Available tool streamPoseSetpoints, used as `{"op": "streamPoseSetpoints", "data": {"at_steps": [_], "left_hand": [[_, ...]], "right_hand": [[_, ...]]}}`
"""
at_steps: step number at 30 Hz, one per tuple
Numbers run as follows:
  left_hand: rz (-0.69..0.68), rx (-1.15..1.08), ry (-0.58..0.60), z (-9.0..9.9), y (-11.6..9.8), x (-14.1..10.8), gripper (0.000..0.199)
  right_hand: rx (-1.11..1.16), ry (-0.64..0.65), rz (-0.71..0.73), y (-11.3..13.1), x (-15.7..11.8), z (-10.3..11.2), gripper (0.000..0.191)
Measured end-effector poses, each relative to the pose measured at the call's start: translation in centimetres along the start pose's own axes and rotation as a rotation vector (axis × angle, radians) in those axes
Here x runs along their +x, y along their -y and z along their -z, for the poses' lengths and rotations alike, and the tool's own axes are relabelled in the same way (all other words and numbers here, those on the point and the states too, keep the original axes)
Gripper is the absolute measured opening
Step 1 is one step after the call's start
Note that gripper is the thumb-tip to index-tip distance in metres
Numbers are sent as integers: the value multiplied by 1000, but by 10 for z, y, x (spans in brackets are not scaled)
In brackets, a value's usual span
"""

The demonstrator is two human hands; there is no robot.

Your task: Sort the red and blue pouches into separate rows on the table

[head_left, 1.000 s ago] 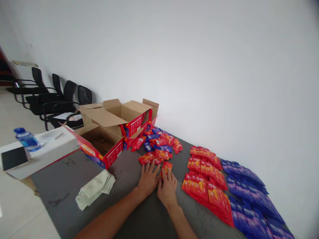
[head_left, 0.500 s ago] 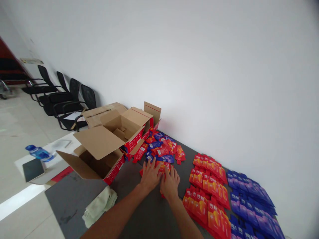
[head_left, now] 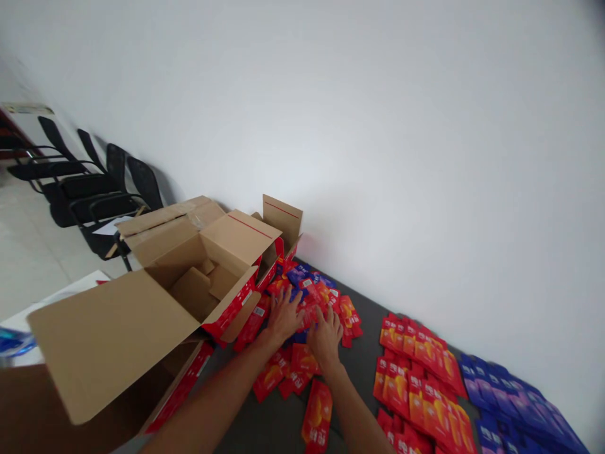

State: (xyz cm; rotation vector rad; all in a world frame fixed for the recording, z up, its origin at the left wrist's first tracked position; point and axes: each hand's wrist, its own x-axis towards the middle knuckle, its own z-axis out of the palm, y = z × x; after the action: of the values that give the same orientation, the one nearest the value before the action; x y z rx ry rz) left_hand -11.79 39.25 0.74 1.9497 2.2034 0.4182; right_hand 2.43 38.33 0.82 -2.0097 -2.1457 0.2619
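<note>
My left hand [head_left: 285, 316] rests on a loose pile of red packets [head_left: 309, 309] and blue packets [head_left: 299, 275], its fingers spread. Beside it, my right hand [head_left: 325, 339] touches the same pile with fingers apart and bent. Whether a packet is pinched beneath the fingertips is hidden. Nearer me, between my forearms, several red-orange packets [head_left: 305, 359] lie flat. A single red packet [head_left: 317, 413] lies closest, by my right forearm.
Open cardboard boxes [head_left: 189, 277] stand left of the pile, one flap [head_left: 118, 334] jutting toward me. To the right lie overlapping rows of red packets [head_left: 425, 397] and blue packets [head_left: 520, 403]. A white wall [head_left: 378, 157] rises behind the dark table [head_left: 363, 359]. Black chairs [head_left: 113, 183] stand far left.
Both hands have moved off the nearer red packets, which now show, and farther onto the mixed pile. The view has shifted closer to the boxes, and the cloth is out of sight.
</note>
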Motion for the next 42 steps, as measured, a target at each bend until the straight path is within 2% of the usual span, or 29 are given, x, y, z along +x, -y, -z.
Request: {"op": "streamPoseSetpoints", "data": {"at_steps": [4, 11, 15, 19, 24, 28, 34, 42], "left_hand": [[20, -2, -9, -18, 6, 44, 66], [-4, -8, 26, -38, 7, 94, 67], [39, -28, 92, -51, 12, 114, 71], [81, -35, 150, -64, 16, 119, 74], [93, -7, 148, -70, 13, 113, 68], [101, -9, 129, -67, 10, 99, 66], [125, -3, 152, -61, 8, 60, 64], [138, 30, 180, -46, 9, -4, 64]], "right_hand": [[0, 23, -38, -9, 38, -13, 55], [-13, 18, -138, -22, 94, -28, 56], [0, 77, -227, -32, 120, -39, 63], [5, 161, -289, -37, 132, -54, 65], [5, 200, -289, -36, 129, -61, 66], [9, 198, -279, -34, 115, -58, 64], [27, 195, -277, -30, 75, -51, 64], [35, 233, -331, -18, 5, -37, 64]]}}
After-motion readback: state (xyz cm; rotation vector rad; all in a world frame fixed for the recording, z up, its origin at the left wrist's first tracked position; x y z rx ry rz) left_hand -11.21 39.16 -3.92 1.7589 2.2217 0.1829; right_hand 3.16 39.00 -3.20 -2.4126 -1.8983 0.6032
